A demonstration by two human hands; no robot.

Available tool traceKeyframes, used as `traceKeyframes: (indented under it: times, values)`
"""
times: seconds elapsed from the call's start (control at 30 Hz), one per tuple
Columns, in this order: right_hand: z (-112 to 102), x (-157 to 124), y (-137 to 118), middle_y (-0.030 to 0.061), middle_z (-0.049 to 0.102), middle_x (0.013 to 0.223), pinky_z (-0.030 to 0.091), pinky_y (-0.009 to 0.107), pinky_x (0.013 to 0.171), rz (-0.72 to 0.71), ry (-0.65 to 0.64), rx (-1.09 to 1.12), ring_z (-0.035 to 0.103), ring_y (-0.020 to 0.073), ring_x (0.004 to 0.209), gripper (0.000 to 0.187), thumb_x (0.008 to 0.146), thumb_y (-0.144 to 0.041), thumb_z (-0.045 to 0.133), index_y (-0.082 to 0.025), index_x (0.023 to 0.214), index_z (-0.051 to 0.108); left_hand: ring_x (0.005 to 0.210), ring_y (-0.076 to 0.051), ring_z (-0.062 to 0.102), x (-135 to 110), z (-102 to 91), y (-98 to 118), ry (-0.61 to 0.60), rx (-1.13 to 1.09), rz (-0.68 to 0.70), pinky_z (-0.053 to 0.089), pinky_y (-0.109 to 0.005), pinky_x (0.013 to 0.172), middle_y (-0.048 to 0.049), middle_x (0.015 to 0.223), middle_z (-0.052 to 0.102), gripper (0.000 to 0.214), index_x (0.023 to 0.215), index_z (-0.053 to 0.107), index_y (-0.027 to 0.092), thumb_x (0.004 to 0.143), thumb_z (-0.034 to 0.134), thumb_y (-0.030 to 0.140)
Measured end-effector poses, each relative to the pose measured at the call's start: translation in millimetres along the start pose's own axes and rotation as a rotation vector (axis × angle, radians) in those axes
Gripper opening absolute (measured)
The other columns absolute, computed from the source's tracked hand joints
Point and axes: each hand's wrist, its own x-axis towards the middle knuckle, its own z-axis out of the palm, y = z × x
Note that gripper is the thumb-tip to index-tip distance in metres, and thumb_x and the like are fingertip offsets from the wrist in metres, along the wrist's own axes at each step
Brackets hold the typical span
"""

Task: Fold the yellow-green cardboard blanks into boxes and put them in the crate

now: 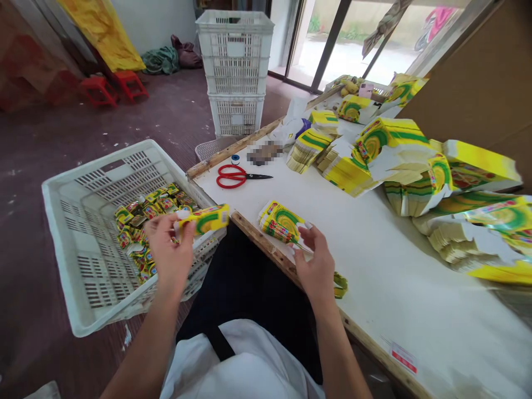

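Here | left hand [169, 249] grips slim printed carton [211, 219] | slatted plastic crate [93, 274]

The left hand [170, 246] holds a yellow-and-green carton [210, 220] over the near right side of a white plastic crate [60, 260] partly filled with small packed cartons [143, 244]. The right hand [315, 260] is at the right end of a small stack of flat cartons [280, 221] on the white desk [374, 310]; its hold is unclear. Beyond lie red-handled scissors [235, 177] and a small spool [235, 159]. Larger carton stacks [394, 133] stand far right; white crates [236, 61] are stacked beyond the desk.
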Motion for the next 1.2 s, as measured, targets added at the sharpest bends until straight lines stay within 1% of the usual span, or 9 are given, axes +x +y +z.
traceKeyframes:
  times: [0.07,0.13,0.37,0.57,0.63,0.73,0.87,1.07,1.2]
  values:
    - [0,12,8,0.0142,0.067,0.111,0.048,0.053,0.091,0.027,0.024,-0.205,0.06,0.03,0.105,0.047,0.078,-0.016,0.055,-0.018,0.125,0.05,0.117,-0.029,0.046,11,-9.3,-8,0.165,0.168,0.109,0.04,-0.046,0.1,-0.0114,0.115,0.05,0.034,0.098,0.059,0.02,0.072,0.071,0.038]
    - [3,19,13,0.0145,0.067,0.105,0.047,0.053,0.089,0.027,-0.02,-0.355,0.059,0.0315,0.1,0.044,0.075,-0.012,0.054,-0.017,0.118,0.056,0.12,-0.03,0.044,11,-10.3,-12,0.154,0.211,0.155,0.038,-0.048,0.103,-0.0127,0.12,0.048,0.037,0.101,0.058,0.019,0.072,0.071,0.039]
    - [6,25,4,0.0108,0.064,0.092,0.046,0.05,0.084,0.099,-0.031,-0.364,0.058,0.0297,0.091,0.05,0.068,-0.008,0.054,-0.015,0.117,0.05,0.103,-0.022,0.058,-32,26.0,-10,-0.374,-0.179,-0.055,0.05,-0.038,0.086,-0.0076,0.108,0.06,0.029,0.097,0.061,0.019,0.075,0.067,0.038]
    - [1,9,-29,-0.0003,0.058,0.082,0.051,0.037,0.075,0.207,-0.017,0.209,0.06,0.0188,0.077,0.055,0.07,-0.014,0.057,-0.023,0.121,0.038,0.105,-0.024,0.06,-58,46.7,6,-0.645,-0.726,-0.292,0.052,-0.037,0.086,-0.0094,0.114,0.063,0.055,0.109,0.059,0.021,0.066,0.076,0.05]
    - [3,-4,-46,-0.0003,0.06,0.087,0.052,0.033,0.074,0.198,-0.196,0.426,0.061,0.0161,0.077,0.056,0.071,-0.014,0.06,-0.026,0.121,0.037,0.106,-0.026,0.06,-62,51.6,15,-0.622,-0.936,-0.325,0.052,-0.038,0.086,-0.0096,0.112,0.064,0.06,0.107,0.061,0.022,0.065,0.071,0.063]
    - [10,-26,-68,0.0005,0.061,0.092,0.052,0.03,0.071,0.215,-0.47,0.634,0.061,0.0141,0.076,0.059,0.074,-0.015,0.062,-0.027,0.125,0.037,0.087,-0.024,0.063,-61,57.3,29,-0.471,-1.089,-0.39,0.054,-0.035,0.075,-0.0061,0.081,0.064,0.058,0.084,0.063,0.02,0.065,0.061,0.075]
    - [22,-41,-75,-0.0012,0.06,0.088,0.05,0.029,0.074,0.219,-0.412,0.606,0.058,0.0135,0.078,0.059,0.07,-0.013,0.067,-0.026,0.122,0.043,0.063,-0.014,0.054,-60,60.8,29,-0.301,-0.969,-0.403,0.05,-0.027,0.064,0.0016,0.062,0.049,0.055,0.067,0.053,0.021,0.067,0.06,0.075]
    - [17,-34,-58,-0.0028,0.055,0.078,0.048,0.024,0.061,0.253,-0.339,0.612,0.053,0.0118,0.068,0.035,0.072,-0.017,0.068,-0.023,0.105,0.057,0.078,-0.02,0.062,-69,56.6,4,-0.505,-0.787,-0.34,0.052,-0.03,0.068,-0.0053,0.088,0.065,0.065,0.1,0.061,0.022,0.061,0.066,0.074]
    - [4,-28,-59,-0.0033,0.056,0.069,0.046,0.023,0.056,0.242,-0.325,0.604,0.052,0.0105,0.059,0.01,0.079,-0.021,0.063,-0.022,0.089,0.063,0.069,-0.018,0.062,-64,50.2,11,-0.575,-0.814,-0.295,0.052,-0.03,0.065,-0.0017,0.08,0.066,0.066,0.097,0.062,0.021,0.05,0.081,0.063]
